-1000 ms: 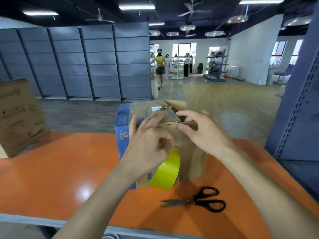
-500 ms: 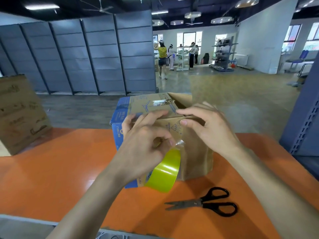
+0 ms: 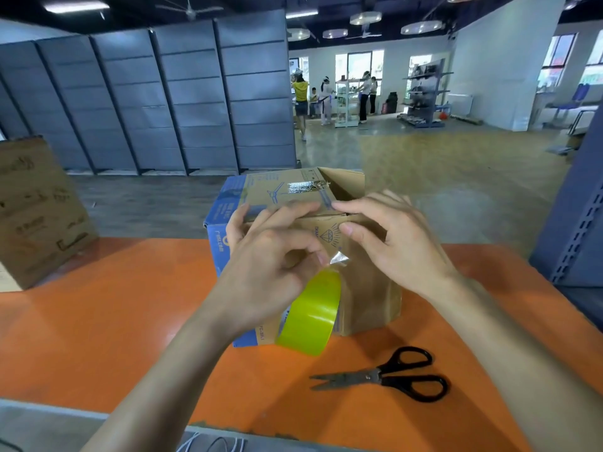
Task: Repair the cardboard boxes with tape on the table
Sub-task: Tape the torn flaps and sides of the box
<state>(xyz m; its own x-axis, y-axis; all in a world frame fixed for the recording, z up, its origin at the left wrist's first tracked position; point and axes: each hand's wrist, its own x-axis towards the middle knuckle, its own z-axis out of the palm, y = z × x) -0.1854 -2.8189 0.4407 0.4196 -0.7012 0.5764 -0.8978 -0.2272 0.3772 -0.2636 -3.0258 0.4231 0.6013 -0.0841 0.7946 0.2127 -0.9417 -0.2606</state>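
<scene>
Box (image 3: 368, 288) is steadied under the flat right hand (image 3: 401, 243), tape (image 3: 313, 316) pinched in the left hand (image 3: 270, 262); next, a strip likely has to be pulled over its top.

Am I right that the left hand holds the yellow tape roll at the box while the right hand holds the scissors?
Not quite: the head view shows the right hand resting on the top edge of the box, while the scissors lie on the table. The left hand does hold the tape roll at the box.
</scene>
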